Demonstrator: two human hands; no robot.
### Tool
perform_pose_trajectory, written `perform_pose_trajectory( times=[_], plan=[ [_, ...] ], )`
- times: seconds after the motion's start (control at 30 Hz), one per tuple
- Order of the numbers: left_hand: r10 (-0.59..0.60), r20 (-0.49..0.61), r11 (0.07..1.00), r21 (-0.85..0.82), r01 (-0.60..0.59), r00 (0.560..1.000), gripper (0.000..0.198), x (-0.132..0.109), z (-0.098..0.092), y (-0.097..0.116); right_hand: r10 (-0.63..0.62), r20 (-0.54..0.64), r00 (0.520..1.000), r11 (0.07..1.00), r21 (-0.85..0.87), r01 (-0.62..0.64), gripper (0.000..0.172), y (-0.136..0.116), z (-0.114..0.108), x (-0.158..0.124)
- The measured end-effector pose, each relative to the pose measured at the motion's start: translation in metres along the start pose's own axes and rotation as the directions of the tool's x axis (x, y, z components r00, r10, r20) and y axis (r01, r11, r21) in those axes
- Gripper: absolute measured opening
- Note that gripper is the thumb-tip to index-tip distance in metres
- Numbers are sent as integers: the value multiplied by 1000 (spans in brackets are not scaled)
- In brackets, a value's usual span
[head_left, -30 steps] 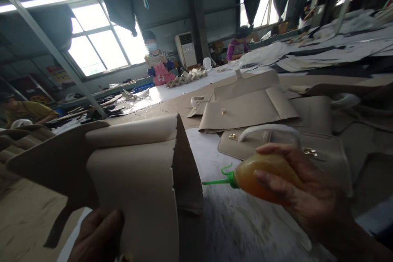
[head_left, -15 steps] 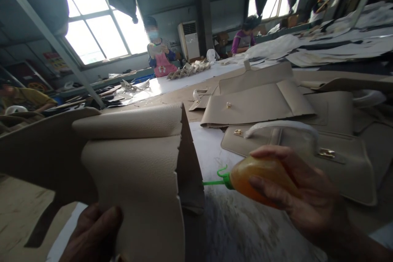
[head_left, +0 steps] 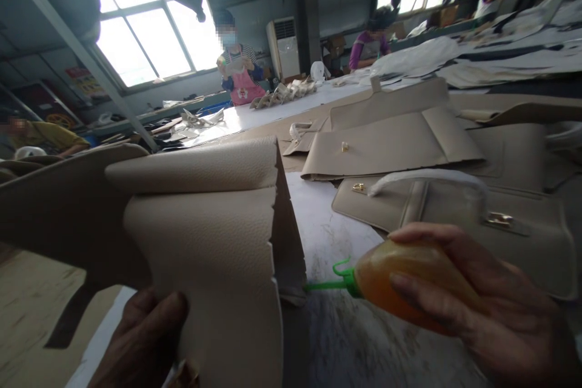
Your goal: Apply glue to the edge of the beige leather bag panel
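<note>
Beside the notched edge of the folded beige piece (head_left: 218, 242), a green nozzle (head_left: 328, 285); right hand (head_left: 493, 309), fingers curled round the amber bottle (head_left: 386, 288); left hand (head_left: 140, 336), fingers pinching the piece's left side; overhard squeezing could blot its face.

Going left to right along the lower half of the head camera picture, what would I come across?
Dangling strap → left grip → notched edge of the beige piece → green spout → amber bottle → right grip.
</note>
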State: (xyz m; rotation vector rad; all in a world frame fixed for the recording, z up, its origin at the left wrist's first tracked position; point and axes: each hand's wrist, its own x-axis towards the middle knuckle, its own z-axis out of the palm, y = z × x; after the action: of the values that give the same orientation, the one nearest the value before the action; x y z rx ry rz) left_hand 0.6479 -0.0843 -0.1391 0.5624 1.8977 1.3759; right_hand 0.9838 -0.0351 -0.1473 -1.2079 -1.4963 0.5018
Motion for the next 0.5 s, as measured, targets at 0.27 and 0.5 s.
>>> perform_pose_trajectory(
  times=[0.27,0.5],
  plan=[
    [22,-34,998,-57,-24,999,62,-1,5,0,-42,-46,998,999,-21,41,26,10,2,4],
    [55,3,996,-68,-54,998,55,-3,9,3,111,-58,992,993,53,-108,22,1,8,-3]
  ],
)
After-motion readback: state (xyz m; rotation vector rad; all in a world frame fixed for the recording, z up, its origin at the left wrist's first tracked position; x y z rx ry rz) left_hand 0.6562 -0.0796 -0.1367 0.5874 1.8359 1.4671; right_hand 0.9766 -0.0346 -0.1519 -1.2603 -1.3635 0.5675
